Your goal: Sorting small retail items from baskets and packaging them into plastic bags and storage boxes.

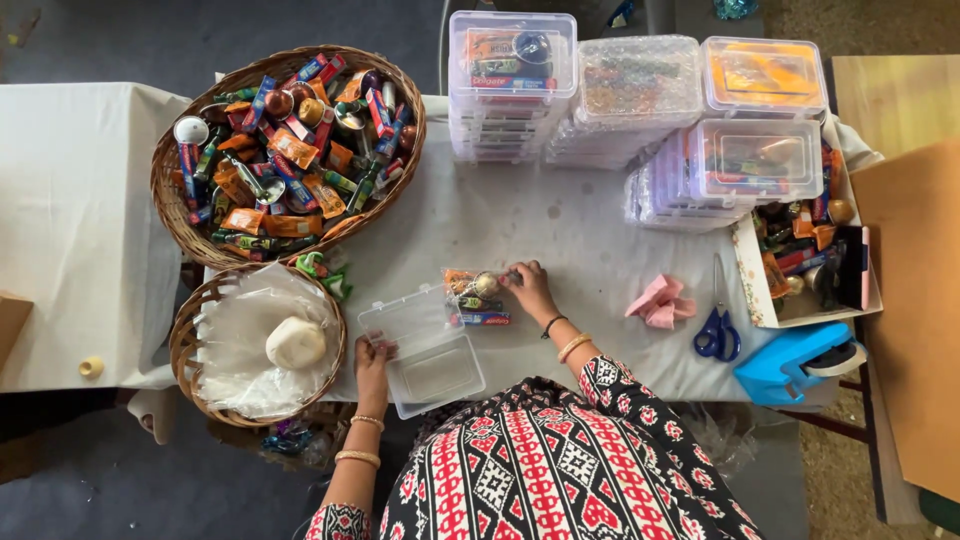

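The open clear box (432,352) lies on the table (560,240) between the hands, left hand (373,362) gripping its near-left edge, right hand (527,287) pinching packets (477,297) in its lid half.

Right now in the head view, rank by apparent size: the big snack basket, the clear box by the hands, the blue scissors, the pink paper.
1. Snack basket
2. Clear box
3. Scissors and pink paper: look alike, unranked.

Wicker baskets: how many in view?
2. Large wicker basket of wrapped items at the table's upper left; smaller wicker basket lined with plastic just below it, beside the left hand.
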